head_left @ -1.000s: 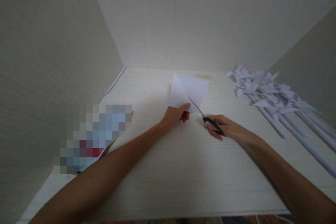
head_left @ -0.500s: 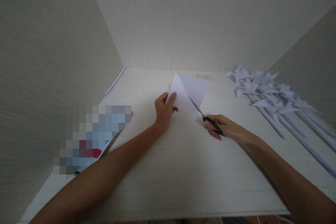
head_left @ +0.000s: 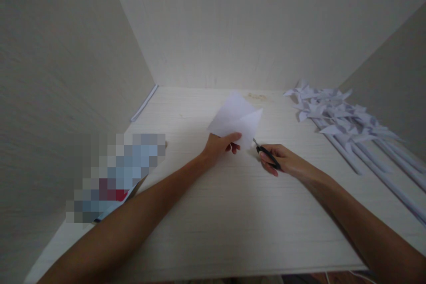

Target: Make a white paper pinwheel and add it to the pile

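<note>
My left hand (head_left: 224,143) grips a white sheet of paper (head_left: 234,113) by its near edge, thumb on top and fingers underneath. A slit or crease line runs across the sheet from its right corner. In my right hand (head_left: 274,159) is a pair of scissors (head_left: 268,156) with black handles. Their short visible blades point up and left at the paper's lower right edge; whether they touch it or sit behind it I cannot tell.
Several white paper pinwheels (head_left: 336,113) on rolled paper sticks lie at the right of the white table (head_left: 213,222). A thin paper stick (head_left: 144,103) rests along the left wall. A blurred-out blue item (head_left: 133,168) lies at the left. Walls enclose the back and sides.
My left hand has turned the paper and moved right and down along it. The scissors' blades, earlier long across the sheet, now show only a short length at its edge.
</note>
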Available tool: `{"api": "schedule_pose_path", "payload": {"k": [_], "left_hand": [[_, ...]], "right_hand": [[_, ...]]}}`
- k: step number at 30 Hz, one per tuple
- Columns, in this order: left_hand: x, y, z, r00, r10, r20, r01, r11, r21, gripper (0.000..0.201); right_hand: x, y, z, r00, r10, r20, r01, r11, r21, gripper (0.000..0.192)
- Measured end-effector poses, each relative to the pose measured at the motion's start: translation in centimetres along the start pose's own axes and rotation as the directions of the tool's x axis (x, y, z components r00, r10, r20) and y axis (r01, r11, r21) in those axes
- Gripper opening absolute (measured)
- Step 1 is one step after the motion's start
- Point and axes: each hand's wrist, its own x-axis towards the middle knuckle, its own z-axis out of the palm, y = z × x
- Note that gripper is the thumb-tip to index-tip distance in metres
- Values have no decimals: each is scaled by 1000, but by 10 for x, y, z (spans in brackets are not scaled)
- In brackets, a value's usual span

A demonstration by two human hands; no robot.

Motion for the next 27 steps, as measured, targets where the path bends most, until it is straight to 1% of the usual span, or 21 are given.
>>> {"api": "schedule_pose_path", "payload": {"k": [3, 5, 7, 9, 12, 14, 18, 23, 27], "left_hand": [[-4, 1, 2, 996, -22, 87, 15, 997, 81, 31], [-4, 2, 2, 995, -10, 99, -1, 994, 111, 36], [-3, 3, 2, 999, 12, 50, -17, 995, 103, 38], [0, 3, 1, 998, 39, -48, -36, 997, 61, 38], [5, 1, -2, 978, 80, -194, -87, 996, -28, 36], [7, 0, -4, 967, 92, -239, -110, 992, -63, 34], [8, -1, -5, 962, 91, -256, -109, 992, -57, 34], [8, -1, -5, 960, 103, -261, -122, 991, -58, 34], [7, -1, -4, 963, 101, -249, -119, 991, -58, 34]], "right_hand": [[-1, -3, 1, 1000, 2, -5, -2, 1000, -18, 45], [-2, -5, 1, 1000, 6, -12, -6, 1000, -19, 45], [-2, -8, 1, 1000, 29, -11, -29, 1000, -9, 44], [-3, -12, 1, 998, 69, -12, -69, 998, 10, 42], [-4, -17, 0, 994, 110, -19, -109, 994, 25, 40], [-5, -19, 0, 994, 107, -9, -107, 994, 23, 39], [-6, -20, -1, 995, 93, 27, -94, 995, 21, 40], [-7, -18, -2, 996, 82, 18, -82, 996, 29, 43], [-7, -18, -2, 998, 55, 41, -55, 998, 6, 45]]}}
